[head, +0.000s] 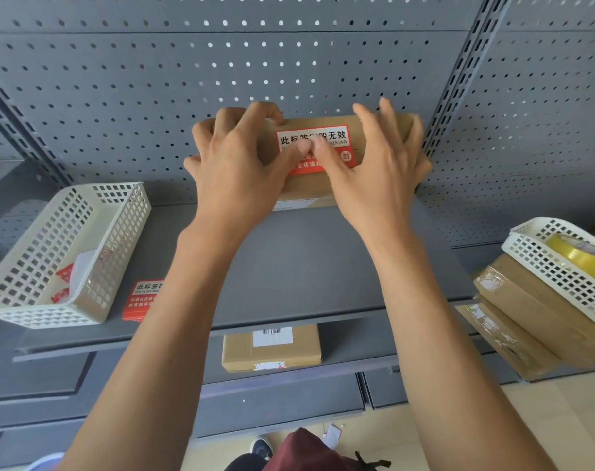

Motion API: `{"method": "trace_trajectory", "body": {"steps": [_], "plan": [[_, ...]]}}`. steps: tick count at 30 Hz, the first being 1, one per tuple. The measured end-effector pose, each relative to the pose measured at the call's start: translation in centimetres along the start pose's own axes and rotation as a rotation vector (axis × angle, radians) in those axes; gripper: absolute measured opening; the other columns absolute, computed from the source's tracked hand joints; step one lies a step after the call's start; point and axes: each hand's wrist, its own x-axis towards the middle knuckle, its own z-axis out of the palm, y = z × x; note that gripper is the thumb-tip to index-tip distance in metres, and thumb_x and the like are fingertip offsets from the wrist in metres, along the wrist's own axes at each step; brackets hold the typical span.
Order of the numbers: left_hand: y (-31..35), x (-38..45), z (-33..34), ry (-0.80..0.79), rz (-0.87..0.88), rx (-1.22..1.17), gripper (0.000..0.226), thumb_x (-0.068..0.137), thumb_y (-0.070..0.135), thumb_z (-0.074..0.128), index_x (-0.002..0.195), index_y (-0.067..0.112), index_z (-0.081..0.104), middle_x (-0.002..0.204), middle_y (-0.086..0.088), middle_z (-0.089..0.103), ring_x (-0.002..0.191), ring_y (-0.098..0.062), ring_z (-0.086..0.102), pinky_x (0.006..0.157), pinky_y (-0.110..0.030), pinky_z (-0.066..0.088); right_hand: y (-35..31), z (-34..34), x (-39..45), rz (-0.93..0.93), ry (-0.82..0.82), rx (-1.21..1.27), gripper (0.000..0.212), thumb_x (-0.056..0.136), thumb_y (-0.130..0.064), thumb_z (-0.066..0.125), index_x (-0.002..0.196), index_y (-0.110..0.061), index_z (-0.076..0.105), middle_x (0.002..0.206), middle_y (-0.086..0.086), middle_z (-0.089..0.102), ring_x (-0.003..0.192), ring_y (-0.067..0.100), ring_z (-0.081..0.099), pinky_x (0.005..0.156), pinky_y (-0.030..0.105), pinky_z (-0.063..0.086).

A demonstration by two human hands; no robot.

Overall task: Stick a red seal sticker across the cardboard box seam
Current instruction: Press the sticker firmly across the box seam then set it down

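A brown cardboard box (374, 130) stands at the back of the grey shelf (289, 266), against the pegboard. A red and white seal sticker (326, 136) with Chinese print lies on its top face. My left hand (235, 164) clasps the box's left end, its thumb pressed on the sticker. My right hand (377, 171) wraps the right end, its thumb on the sticker too, so both thumbs meet at the sticker's middle. The box seam is hidden under the sticker and thumbs.
A cream basket (65, 253) with sticker backing sits at the left, a stack of red stickers (143, 300) beside it. At the right a white basket (561, 266) holds a tape roll (578, 253) above stacked boxes (527, 311). Another box (272, 348) lies on the lower shelf.
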Motion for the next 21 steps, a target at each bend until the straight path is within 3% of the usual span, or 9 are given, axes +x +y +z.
{"method": "trace_trajectory", "body": {"steps": [7, 13, 21], "plan": [[-1.1, 0.3, 0.1, 0.009, 0.098, 0.027, 0.045, 0.085, 0.06, 0.069, 0.123, 0.038, 0.058, 0.134, 0.012, 0.057, 0.13, -0.03, 0.041, 0.088, -0.043, 0.032, 0.3, 0.2, 0.2, 0.0, 0.003, 0.027, 0.069, 0.086, -0.074, 0.049, 0.141, -0.033, 0.051, 0.162, -0.003, 0.031, 0.152, 0.036, 0.014, 0.11, 0.054, 0.02], [-2.5, 0.5, -0.3, -0.023, 0.174, 0.049, 0.046, 0.088, 0.058, 0.065, 0.129, 0.039, 0.057, 0.141, 0.017, 0.053, 0.133, -0.029, 0.04, 0.093, -0.044, 0.034, 0.9, -0.1, 0.6, -0.021, -0.019, 0.053, 0.062, 0.09, -0.07, 0.049, 0.141, -0.036, 0.052, 0.162, -0.007, 0.032, 0.152, 0.034, 0.015, 0.107, 0.052, 0.021], [-3.5, 0.9, -0.4, -0.041, 0.222, 0.037, 0.05, 0.091, 0.06, 0.059, 0.136, 0.039, 0.057, 0.15, 0.009, 0.05, 0.139, -0.032, 0.038, 0.105, -0.054, 0.039, 2.2, -1.0, 1.0, -0.051, -0.049, 0.168, 0.05, 0.093, -0.06, 0.052, 0.138, -0.037, 0.056, 0.159, -0.009, 0.039, 0.15, 0.029, 0.02, 0.11, 0.049, 0.02]]}}
